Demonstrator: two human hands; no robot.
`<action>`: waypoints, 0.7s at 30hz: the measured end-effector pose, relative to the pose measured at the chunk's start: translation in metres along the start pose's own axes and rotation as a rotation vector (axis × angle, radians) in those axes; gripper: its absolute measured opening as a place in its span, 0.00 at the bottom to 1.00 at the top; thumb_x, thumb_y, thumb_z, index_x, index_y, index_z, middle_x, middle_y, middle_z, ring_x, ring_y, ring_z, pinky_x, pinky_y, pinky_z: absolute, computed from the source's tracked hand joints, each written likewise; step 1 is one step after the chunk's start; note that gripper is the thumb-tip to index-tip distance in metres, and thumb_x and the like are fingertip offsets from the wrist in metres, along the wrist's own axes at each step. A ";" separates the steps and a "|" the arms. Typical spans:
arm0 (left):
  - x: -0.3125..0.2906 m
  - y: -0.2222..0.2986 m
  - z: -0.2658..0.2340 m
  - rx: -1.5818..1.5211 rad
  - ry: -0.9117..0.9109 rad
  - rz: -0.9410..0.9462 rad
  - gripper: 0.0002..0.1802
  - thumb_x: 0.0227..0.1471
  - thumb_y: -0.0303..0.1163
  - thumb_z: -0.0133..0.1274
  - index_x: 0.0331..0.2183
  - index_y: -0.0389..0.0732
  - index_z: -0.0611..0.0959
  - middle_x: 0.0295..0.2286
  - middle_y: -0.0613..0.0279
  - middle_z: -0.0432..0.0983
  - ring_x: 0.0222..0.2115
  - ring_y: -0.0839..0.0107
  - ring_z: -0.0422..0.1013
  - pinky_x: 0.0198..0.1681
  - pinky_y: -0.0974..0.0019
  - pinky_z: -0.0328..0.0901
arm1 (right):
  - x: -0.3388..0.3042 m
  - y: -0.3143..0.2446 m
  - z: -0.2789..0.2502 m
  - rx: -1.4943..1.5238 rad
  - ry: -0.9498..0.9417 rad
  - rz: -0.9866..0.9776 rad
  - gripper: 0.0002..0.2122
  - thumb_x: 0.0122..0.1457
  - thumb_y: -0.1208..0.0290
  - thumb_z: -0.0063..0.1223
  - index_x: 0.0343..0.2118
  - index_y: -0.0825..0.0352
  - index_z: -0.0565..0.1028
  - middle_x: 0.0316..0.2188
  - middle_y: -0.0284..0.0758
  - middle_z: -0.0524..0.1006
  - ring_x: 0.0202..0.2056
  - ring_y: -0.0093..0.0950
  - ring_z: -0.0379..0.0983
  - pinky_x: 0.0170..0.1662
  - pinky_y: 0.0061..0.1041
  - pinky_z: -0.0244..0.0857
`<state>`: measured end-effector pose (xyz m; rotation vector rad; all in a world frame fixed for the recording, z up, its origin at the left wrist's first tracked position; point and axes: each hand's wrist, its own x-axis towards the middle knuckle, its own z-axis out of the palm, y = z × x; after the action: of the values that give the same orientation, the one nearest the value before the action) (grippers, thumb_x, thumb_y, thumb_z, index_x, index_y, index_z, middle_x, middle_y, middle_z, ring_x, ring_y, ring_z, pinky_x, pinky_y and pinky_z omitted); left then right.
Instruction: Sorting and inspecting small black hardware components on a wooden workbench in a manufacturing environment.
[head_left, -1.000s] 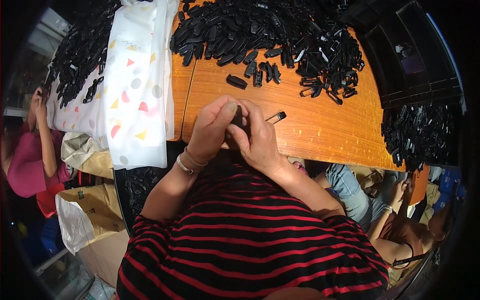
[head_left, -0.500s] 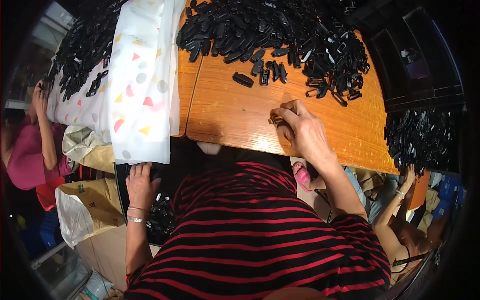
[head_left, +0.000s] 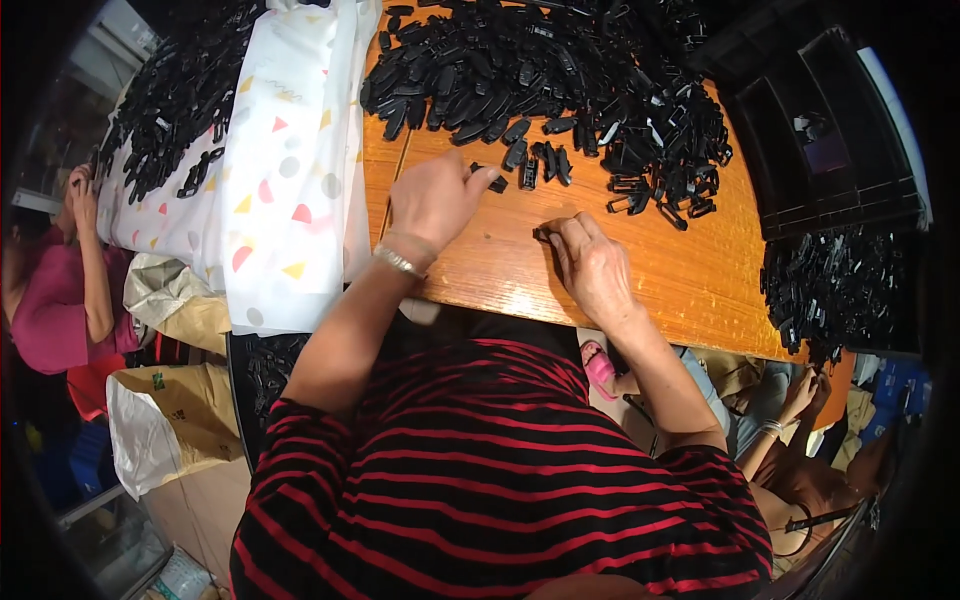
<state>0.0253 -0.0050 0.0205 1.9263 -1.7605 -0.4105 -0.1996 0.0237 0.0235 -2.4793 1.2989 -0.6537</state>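
My left hand (head_left: 432, 203) is stretched over the orange wooden table (head_left: 470, 270). Its thumb and fingertips close on a loose black plastic part (head_left: 494, 184) just in front of the big heap of black plastic parts (head_left: 560, 70). My right hand (head_left: 592, 268) rests on the table nearer to me, fingertips pinching a small black piece (head_left: 543, 235) against the wood. A metal bracelet (head_left: 398, 261) circles my left wrist. A few single parts (head_left: 540, 165) lie between the heap and my hands.
A white sheet with coloured shapes (head_left: 290, 170) covers the table's left part, with more black parts (head_left: 170, 110) on it. Black trays (head_left: 830, 130) and another black pile (head_left: 840, 290) lie at right. A person in pink (head_left: 60, 300) sits left, another person (head_left: 790, 420) lower right. A paper bag (head_left: 170, 420) stands below.
My left hand, down beside my body half a second ago, has come up onto the table to a loose black part. My right hand stays on the small piece.
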 end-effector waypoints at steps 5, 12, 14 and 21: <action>0.016 0.019 0.007 0.019 -0.060 -0.022 0.18 0.49 0.45 0.59 0.27 0.39 0.80 0.22 0.55 0.77 0.27 0.52 0.75 0.30 0.54 0.67 | -0.002 0.000 -0.003 0.018 0.069 0.032 0.05 0.55 0.77 0.58 0.35 0.67 0.77 0.34 0.39 0.74 0.31 0.41 0.76 0.30 0.35 0.71; 0.004 0.021 0.017 -0.012 -0.039 0.262 0.10 0.46 0.29 0.60 0.31 0.34 0.78 0.31 0.48 0.75 0.31 0.47 0.74 0.34 0.51 0.69 | -0.005 0.011 -0.019 0.090 -0.087 0.005 0.09 0.53 0.76 0.60 0.37 0.68 0.76 0.33 0.39 0.74 0.31 0.40 0.76 0.33 0.35 0.70; 0.001 0.011 0.023 -0.146 0.055 0.347 0.10 0.49 0.25 0.58 0.36 0.34 0.78 0.28 0.55 0.74 0.27 0.58 0.75 0.31 0.58 0.69 | 0.001 0.012 -0.020 0.086 -0.091 0.016 0.09 0.54 0.75 0.60 0.38 0.69 0.75 0.33 0.40 0.74 0.30 0.39 0.76 0.32 0.34 0.69; -0.019 0.012 0.022 -1.335 -0.352 -0.089 0.19 0.57 0.26 0.54 0.50 0.32 0.74 0.31 0.68 0.75 0.26 0.85 0.70 0.27 0.81 0.65 | 0.024 -0.008 -0.001 0.426 0.248 0.179 0.10 0.57 0.77 0.57 0.41 0.71 0.74 0.29 0.32 0.73 0.27 0.20 0.70 0.31 0.21 0.66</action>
<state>0.0015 0.0097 0.0066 0.9471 -0.9996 -1.5342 -0.1827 0.0078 0.0341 -1.9644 1.2826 -1.0901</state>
